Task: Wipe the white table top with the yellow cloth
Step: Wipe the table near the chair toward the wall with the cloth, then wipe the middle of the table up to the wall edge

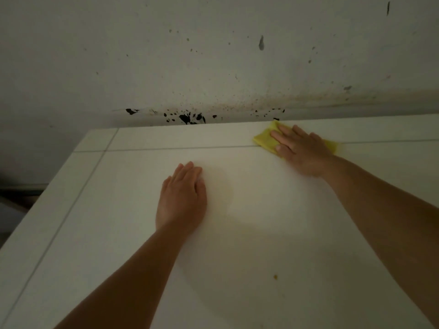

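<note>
Pressing flat and open, the right hand (301,150) pinned the yellow cloth (266,138) at the white table (261,233)'s far edge. The left hand (181,198) lay open, empty. Soft, light cloth probably bunches; palm pressure suits it.

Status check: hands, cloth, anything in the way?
Right hand flat on yellow cloth, far edge. Left hand flat on table, empty. Small yellowish spot near side. Nothing blocking.

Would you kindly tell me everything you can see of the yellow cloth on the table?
The yellow cloth is a soft-looking, folded or bunched rag lying flat near the far edge of the white table top, close to the stained wall. The right hand presses down on it, palm flat and fingers spread, hiding its middle. A corner shows beyond the fingertips and a blurred strip shows past the hand's far side. The left hand rests apart from it.
</note>
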Available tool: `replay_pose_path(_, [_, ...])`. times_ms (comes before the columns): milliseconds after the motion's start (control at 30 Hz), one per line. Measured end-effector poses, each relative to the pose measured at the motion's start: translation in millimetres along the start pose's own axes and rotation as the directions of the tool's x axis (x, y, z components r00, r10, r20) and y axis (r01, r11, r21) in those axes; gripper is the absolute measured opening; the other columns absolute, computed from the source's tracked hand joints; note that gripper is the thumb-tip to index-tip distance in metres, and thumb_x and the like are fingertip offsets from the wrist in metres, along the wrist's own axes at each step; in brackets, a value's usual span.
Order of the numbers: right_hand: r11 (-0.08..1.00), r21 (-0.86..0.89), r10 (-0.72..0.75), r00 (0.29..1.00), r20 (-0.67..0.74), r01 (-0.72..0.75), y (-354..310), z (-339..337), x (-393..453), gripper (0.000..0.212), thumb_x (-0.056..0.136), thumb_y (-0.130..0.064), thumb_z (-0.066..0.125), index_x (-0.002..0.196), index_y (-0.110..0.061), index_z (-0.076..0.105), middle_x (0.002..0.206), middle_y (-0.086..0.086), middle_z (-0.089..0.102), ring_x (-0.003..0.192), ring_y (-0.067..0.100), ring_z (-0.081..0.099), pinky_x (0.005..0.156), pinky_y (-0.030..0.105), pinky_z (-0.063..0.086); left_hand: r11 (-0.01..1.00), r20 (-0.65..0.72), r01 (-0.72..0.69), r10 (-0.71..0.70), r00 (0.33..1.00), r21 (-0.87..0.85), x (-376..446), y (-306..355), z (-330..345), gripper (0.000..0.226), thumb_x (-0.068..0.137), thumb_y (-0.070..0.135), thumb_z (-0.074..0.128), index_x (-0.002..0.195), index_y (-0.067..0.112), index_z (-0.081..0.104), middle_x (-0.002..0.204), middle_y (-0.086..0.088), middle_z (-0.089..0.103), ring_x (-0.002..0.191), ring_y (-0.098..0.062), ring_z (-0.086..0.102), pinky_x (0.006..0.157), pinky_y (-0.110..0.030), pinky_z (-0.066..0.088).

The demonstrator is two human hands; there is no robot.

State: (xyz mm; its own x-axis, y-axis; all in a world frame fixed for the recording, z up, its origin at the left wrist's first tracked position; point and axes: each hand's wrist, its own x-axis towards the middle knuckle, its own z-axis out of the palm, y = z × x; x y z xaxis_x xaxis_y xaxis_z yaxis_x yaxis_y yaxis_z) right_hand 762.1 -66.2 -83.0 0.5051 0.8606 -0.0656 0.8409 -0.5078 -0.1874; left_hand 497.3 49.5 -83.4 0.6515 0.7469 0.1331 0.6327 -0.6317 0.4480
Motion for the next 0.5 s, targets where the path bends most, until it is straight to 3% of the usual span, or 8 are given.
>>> replay_pose_path(267, [0.965, 0.051, -0.259, 0.963, 0.077, 0.256, -46.8, 11.9, -72.3, 0.047, 0.100, -0.040, 0.024, 0.145, -0.042, 0.010, 0.156, -0.016, -0.001, 0.143, 0.014, -0.003, 0.113, 0.043, 0.001, 1.000, 0.009, -0.001, 0.001, 1.000, 0.000, -4.7, 6.8, -3.2, 0.042, 0.096, 0.030, 0.028, 0.130, 0.015, 0.046, 0.147, -0.007, 0.040, 0.139, -0.024, 0.029, 0.115, -0.043, 0.022])
replay_pose_path(500, [0.914, 0.090, -0.405, 0.908, 0.112, 0.396, -95.0, 19.6, -163.6, 0.049, 0.096, -0.045, 0.021, 0.145, -0.042, 0.012, 0.156, -0.019, 0.003, 0.143, 0.011, -0.003, 0.112, 0.039, 0.000, 0.994, -0.094, -0.050, 0.041, 0.995, -0.099, -6.5, 6.7, -10.9, 0.034, 0.092, 0.029, 0.035, 0.099, 0.009, 0.062, 0.112, -0.017, 0.061, 0.105, -0.035, 0.055, 0.091, -0.040, 0.044])
